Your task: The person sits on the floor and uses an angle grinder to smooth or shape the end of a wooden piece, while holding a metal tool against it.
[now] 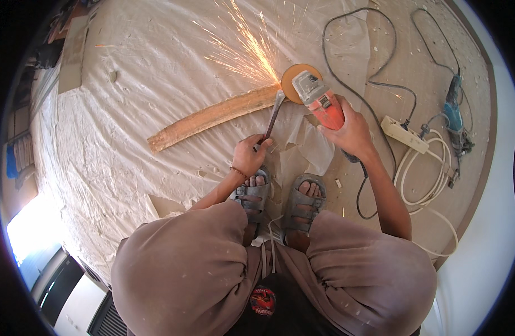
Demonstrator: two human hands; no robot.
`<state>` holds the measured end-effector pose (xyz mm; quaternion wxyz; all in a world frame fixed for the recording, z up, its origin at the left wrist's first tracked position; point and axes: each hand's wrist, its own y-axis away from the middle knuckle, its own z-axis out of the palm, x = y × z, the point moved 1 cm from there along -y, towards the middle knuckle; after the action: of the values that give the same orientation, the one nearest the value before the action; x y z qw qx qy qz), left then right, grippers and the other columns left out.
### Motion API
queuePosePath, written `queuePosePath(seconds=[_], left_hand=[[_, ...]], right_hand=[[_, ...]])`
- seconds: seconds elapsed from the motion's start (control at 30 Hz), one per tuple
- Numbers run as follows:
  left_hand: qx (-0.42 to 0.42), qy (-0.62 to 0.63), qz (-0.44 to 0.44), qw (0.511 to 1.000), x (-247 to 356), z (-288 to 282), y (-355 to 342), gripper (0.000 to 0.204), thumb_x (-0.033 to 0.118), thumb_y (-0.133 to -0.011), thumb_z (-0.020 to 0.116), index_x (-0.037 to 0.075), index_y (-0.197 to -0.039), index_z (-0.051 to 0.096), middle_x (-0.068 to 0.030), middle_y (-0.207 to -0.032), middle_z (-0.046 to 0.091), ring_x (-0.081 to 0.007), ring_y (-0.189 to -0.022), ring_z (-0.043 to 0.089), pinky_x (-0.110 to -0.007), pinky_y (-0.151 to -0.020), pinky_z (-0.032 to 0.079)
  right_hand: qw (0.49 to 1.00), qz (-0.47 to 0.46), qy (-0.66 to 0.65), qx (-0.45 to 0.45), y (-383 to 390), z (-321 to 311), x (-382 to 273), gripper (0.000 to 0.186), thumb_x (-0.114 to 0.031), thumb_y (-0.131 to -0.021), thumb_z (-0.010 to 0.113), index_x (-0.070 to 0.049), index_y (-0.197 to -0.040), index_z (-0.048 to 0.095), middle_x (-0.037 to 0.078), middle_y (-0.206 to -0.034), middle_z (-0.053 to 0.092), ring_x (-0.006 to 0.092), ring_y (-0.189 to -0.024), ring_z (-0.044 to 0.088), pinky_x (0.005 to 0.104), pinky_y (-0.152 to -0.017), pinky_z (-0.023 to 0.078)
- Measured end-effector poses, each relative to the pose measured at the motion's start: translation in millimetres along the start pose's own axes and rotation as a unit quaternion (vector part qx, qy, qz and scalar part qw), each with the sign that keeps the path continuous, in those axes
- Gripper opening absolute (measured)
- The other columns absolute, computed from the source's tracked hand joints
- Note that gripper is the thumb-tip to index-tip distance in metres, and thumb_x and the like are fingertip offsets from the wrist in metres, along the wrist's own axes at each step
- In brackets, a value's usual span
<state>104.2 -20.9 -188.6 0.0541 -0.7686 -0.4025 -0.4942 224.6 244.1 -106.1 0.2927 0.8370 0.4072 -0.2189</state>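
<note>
My right hand is wrapped round a red angle grinder with a grey metal head. Its round tan disc meets the bright flattened end of a dark metal chisel. Sparks fly up and away to the left from that contact. Closed round the chisel's near end, my left hand holds it slanting up and to the right. A long, slightly curved wooden plank lies beneath, its right end by the chisel tip.
Wrinkled plastic sheeting covers the floor to the left. On the right lie a white power strip, a coiled white cable, black cords and a teal power tool. My sandalled feet stand close below the work. A white wall borders the right.
</note>
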Motion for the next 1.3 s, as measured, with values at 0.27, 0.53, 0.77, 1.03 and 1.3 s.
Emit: queuePosePath(seconds=[0.27, 0.53, 0.77, 1.03, 1.3], left_hand=[[0.013, -0.007, 0.007, 1.0, -2.7, 1.7, 0.0, 0.032, 0.031, -0.094, 0.067, -0.001, -0.1, 0.072, -0.0216, -0.091, 0.07, -0.0415, -0.086, 0.068, -0.044, -0.075, 0.052], [0.009, -0.008, 0.01, 1.0, -2.1, 1.9, -0.3, 0.033, 0.031, -0.094, 0.067, -0.001, -0.1, 0.072, -0.0219, -0.091, 0.07, -0.0412, -0.086, 0.068, -0.044, -0.075, 0.053], [0.016, -0.012, 0.03, 0.999, -4.6, 2.8, -0.8, 0.032, 0.031, -0.093, 0.068, -0.001, -0.1, 0.073, -0.021, -0.091, 0.071, -0.0393, -0.086, 0.069, -0.043, -0.075, 0.053], [0.009, 0.01, -0.006, 1.0, -1.0, 2.1, 0.6, 0.032, 0.031, -0.093, 0.069, 0.0, -0.1, 0.073, -0.0203, -0.091, 0.071, -0.0387, -0.085, 0.069, -0.042, -0.075, 0.053], [0.008, 0.016, -0.011, 1.0, 1.3, 1.4, 0.2, 0.03, 0.029, -0.092, 0.07, 0.0, -0.1, 0.073, -0.0196, -0.091, 0.071, -0.038, -0.083, 0.069, -0.042, -0.073, 0.053]], right_hand=[[1.0, -0.006, 0.0, -0.002, -2.6, -0.2, -2.6, 0.08, -0.033, -0.072, 0.082, -0.011, -0.141, 0.046, 0.019, -0.115, 0.071, 0.0413, -0.104, 0.068, 0.0503, -0.09, 0.054], [1.0, 0.005, -0.011, -0.024, -5.8, -0.4, -6.7, 0.082, -0.032, -0.073, 0.082, -0.009, -0.142, 0.046, 0.021, -0.12, 0.069, 0.0416, -0.11, 0.067, 0.0475, -0.093, 0.053], [1.0, -0.011, -0.004, -0.011, -7.2, 2.3, -4.4, 0.078, -0.032, -0.074, 0.081, -0.01, -0.14, 0.046, 0.019, -0.115, 0.071, 0.0414, -0.103, 0.069, 0.0499, -0.088, 0.054], [1.0, -0.01, -0.001, 0.004, -9.9, 5.7, -9.2, 0.079, -0.033, -0.073, 0.082, -0.01, -0.14, 0.046, 0.019, -0.115, 0.071, 0.0413, -0.102, 0.069, 0.0499, -0.088, 0.054], [1.0, -0.01, -0.004, 0.004, -12.0, 5.0, -7.1, 0.078, -0.033, -0.073, 0.082, -0.011, -0.139, 0.046, 0.019, -0.114, 0.072, 0.0408, -0.103, 0.069, 0.0503, -0.088, 0.054]])
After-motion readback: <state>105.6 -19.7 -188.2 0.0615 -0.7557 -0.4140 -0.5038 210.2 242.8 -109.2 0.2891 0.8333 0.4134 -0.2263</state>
